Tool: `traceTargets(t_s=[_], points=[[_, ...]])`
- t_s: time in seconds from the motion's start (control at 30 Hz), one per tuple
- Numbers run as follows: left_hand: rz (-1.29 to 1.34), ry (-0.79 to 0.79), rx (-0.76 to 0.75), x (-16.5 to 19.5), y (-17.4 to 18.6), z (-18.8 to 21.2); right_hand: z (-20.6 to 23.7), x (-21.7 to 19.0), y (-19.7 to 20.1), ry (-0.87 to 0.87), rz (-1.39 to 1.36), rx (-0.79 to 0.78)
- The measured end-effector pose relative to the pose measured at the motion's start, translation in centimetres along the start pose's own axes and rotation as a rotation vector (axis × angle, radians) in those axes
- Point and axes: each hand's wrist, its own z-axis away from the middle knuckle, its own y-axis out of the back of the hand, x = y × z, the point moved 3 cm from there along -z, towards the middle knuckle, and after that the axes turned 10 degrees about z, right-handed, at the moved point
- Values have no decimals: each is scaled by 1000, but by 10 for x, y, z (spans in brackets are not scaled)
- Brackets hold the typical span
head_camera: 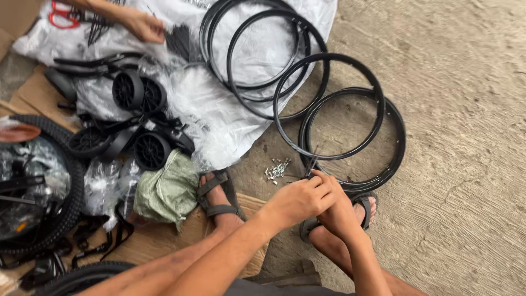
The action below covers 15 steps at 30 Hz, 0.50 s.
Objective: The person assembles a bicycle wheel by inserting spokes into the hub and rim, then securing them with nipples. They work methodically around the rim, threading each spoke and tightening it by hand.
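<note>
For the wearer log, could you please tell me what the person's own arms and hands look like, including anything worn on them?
Both forearms are bare up to the frame edge: no sleeves show. The left hand and right hand wear no gloves, and no rings, watch or bracelets can be seen. Fingers are slim, with short nails where visible. No markings show on either arm.
</note>
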Motion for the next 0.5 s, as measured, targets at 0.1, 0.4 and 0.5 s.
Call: traceTargets(t_s=[0.1, 0.4, 0.5], points=[[62, 58, 35, 5, -5, -1, 6, 8, -8, -76, 26, 25], [609, 244, 275, -32, 26, -7, 11, 12, -12, -171, 35, 73], [498, 725, 638, -97, 22, -8, 10, 0, -11, -235, 74, 48]])
